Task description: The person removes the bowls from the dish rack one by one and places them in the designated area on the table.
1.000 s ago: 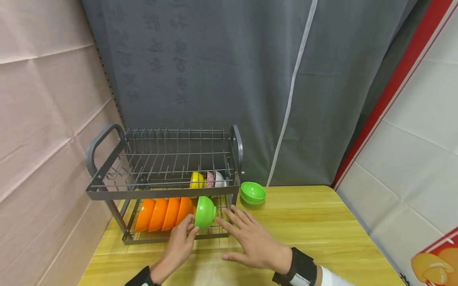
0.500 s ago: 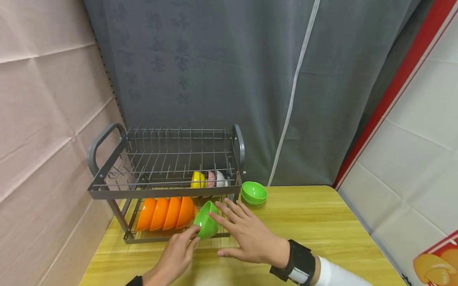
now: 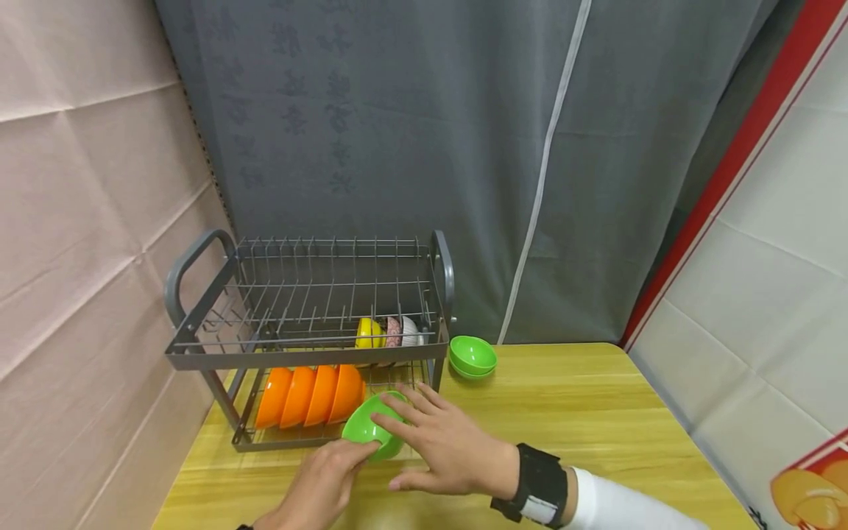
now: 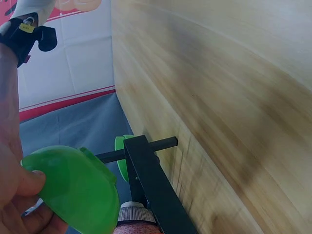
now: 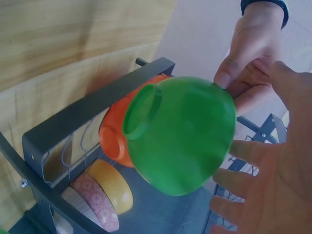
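- Head view: our left hand (image 3: 322, 483) is cut off at the bottom edge, wrist hidden; its fingers pinch the near rim of the green bowl (image 3: 369, 434).
- Bowl sits tilted, mouth up, just in front of the dish rack (image 3: 305, 355)'s lower tier, at the rack's front rail, above the counter (image 3: 563, 412). We can't tell whether its base touches the counter; both hands cover it.
- Right hand (image 3: 442, 449) is spread wide, fingers straight, laid along the bowl's right side, curled round nothing.
- Left wrist view: mostly blurred counter grain; only the thumb on the bowl (image 4: 73, 187) & a rack post (image 4: 152, 190) read clearly.
- Right wrist view: bowl (image 5: 179, 139) seen from below, foot ring toward the rack; left thumb and fingers clamp its rim, right fingers (image 5: 253, 151) open beside it.
- Around: four orange bowls (image 3: 310, 395) stand on edge in the lower tier, just left of the green one; yellow bowl (image 3: 366, 333) & a pink patterned one (image 3: 392, 332) behind, partly hidden by the rail.
- Stacked green bowls (image 3: 472, 357) sit on the counter right of the rack.
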### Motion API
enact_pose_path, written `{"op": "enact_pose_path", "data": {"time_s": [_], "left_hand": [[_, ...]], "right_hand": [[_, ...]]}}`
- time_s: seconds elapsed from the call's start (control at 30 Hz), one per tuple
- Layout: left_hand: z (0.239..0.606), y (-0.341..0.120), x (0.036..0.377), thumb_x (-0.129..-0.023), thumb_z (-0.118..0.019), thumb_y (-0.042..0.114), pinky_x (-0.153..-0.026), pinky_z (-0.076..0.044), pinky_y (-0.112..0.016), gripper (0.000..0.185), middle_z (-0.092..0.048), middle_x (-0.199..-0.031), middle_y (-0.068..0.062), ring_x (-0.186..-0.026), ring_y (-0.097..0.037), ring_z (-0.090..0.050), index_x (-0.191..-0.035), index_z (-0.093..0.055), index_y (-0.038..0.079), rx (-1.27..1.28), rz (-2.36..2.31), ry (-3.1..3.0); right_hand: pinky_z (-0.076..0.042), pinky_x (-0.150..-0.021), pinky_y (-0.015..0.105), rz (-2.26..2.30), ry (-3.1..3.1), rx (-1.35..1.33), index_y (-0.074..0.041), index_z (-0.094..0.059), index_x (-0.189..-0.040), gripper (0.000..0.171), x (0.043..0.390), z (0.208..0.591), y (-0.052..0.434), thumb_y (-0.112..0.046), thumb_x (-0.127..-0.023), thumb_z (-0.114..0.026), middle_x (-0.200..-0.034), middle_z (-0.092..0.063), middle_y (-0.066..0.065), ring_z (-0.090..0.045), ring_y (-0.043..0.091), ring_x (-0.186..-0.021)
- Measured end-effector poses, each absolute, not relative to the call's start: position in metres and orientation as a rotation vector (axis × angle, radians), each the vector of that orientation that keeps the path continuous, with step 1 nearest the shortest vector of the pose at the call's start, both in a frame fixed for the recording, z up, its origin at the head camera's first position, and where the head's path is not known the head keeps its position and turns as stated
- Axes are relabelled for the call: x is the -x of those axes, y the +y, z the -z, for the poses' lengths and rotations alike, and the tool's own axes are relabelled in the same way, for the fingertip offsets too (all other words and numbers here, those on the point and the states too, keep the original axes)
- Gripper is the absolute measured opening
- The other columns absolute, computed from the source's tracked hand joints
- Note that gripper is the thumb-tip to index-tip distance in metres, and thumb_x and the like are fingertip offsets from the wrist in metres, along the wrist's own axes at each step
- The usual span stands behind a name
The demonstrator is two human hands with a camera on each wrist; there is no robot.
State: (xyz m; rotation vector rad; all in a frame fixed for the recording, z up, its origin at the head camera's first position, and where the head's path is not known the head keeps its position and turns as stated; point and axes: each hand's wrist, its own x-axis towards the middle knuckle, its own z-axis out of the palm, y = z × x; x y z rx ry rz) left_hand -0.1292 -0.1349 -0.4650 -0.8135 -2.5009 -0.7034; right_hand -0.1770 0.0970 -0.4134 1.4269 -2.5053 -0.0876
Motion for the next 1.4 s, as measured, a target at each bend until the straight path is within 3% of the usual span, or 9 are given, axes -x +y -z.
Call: {"op": "enact_pose_path", "data": {"time_s": [0.23, 0.4, 0.5, 0.63, 0.77, 1.17, 1.27, 1.33, 1.4], "left_hand": [[0.469, -0.133, 0.127, -0.067, -0.080, -0.006, -0.077, -0.061, -0.031, 0.049, -0.079, -0.099, 0.004, -0.086, -0.010, -0.072, -0.112, -0.077, 0.013, 0.963, 0.504, -2.435], [0.469, -0.132, 0.125, -0.060, -0.082, -0.009, -0.077, -0.060, -0.029, 0.053, -0.079, -0.096, 0.004, -0.085, -0.008, -0.070, -0.107, -0.077, 0.014, 1.006, 0.475, -2.374], [0.469, -0.132, 0.124, -0.055, -0.081, -0.009, -0.076, -0.059, -0.026, 0.055, -0.079, -0.094, 0.003, -0.083, -0.008, -0.070, -0.105, -0.077, 0.014, 1.033, 0.475, -2.338], [0.471, -0.131, 0.124, -0.062, -0.083, 0.003, -0.078, -0.057, -0.023, 0.044, -0.078, -0.093, 0.007, -0.084, -0.006, -0.069, -0.103, -0.077, 0.016, 1.059, 0.492, -2.275], [0.471, -0.128, 0.123, -0.071, -0.084, 0.013, -0.082, -0.056, -0.021, 0.033, -0.077, -0.097, 0.011, -0.089, -0.004, -0.069, -0.102, -0.076, 0.019, 1.082, 0.484, -2.242], [0.460, -0.120, 0.116, -0.091, -0.069, 0.047, -0.097, -0.056, -0.034, 0.048, -0.070, -0.132, 0.000, -0.122, -0.017, -0.066, -0.128, -0.068, 0.017, 1.107, 0.099, -2.247], [0.459, -0.119, 0.116, -0.094, -0.063, 0.052, -0.116, -0.040, -0.028, 0.051, -0.067, -0.137, -0.001, -0.126, -0.018, -0.064, -0.133, -0.064, 0.017, 1.116, 0.050, -2.245], [0.459, -0.118, 0.117, -0.096, -0.059, 0.055, -0.127, -0.019, -0.027, 0.055, -0.065, -0.139, -0.003, -0.127, -0.020, -0.063, -0.135, -0.062, 0.017, 1.138, 0.027, -2.227], [0.460, -0.117, 0.118, -0.097, -0.055, 0.057, -0.129, 0.004, -0.027, 0.057, -0.063, -0.142, -0.004, -0.129, -0.022, -0.061, -0.138, -0.059, 0.017, 1.161, 0.014, -2.213]], "right_hand": [[-0.034, -0.123, 0.050, 0.156, -2.474, -1.492, -0.018, -0.049, -0.150, 0.074, 0.182, 0.422, 0.092, -0.068, -0.095, -0.051, -0.153, -0.054, 0.002, -0.049, 0.026, -0.144], [-0.039, -0.121, 0.042, 0.176, -2.405, -1.587, -0.022, -0.067, -0.127, 0.045, 0.181, 0.426, 0.089, -0.048, -0.091, -0.069, -0.132, -0.069, -0.008, -0.062, 0.017, -0.130], [-0.046, -0.114, 0.035, 0.175, -2.350, -1.614, -0.027, -0.072, -0.105, 0.022, 0.179, 0.428, 0.088, -0.040, -0.087, -0.075, -0.109, -0.074, -0.017, -0.067, 0.008, -0.114], [-0.052, -0.089, 0.017, 0.195, -2.266, -1.622, -0.031, -0.068, -0.082, 0.012, 0.176, 0.430, 0.089, -0.039, -0.085, -0.077, -0.078, -0.066, -0.022, -0.061, -0.004, -0.080], [-0.039, -0.069, 0.011, 0.203, -2.226, -1.612, -0.033, -0.066, -0.075, 0.016, 0.174, 0.430, 0.093, -0.043, -0.084, -0.076, -0.069, -0.062, -0.024, -0.054, -0.009, -0.066], [-0.035, -0.067, 0.010, 0.179, -2.267, -1.566, -0.033, -0.069, -0.083, 0.014, 0.165, 0.421, 0.112, -0.044, -0.083, -0.076, -0.077, -0.070, -0.027, -0.059, -0.013, -0.068], [-0.033, -0.065, 0.009, 0.170, -2.273, -1.551, -0.032, -0.068, -0.083, 0.015, 0.164, 0.419, 0.117, -0.045, -0.082, -0.076, -0.076, -0.070, -0.027, -0.057, -0.014, -0.067], [-0.033, -0.065, 0.009, 0.154, -2.284, -1.541, -0.032, -0.068, -0.083, 0.015, 0.163, 0.418, 0.121, -0.044, -0.081, -0.077, -0.075, -0.070, -0.027, -0.057, -0.013, -0.066], [-0.034, -0.065, 0.009, 0.140, -2.298, -1.529, -0.032, -0.069, -0.083, 0.015, 0.162, 0.418, 0.125, -0.044, -0.081, -0.078, -0.075, -0.070, -0.027, -0.057, -0.013, -0.066]]}}
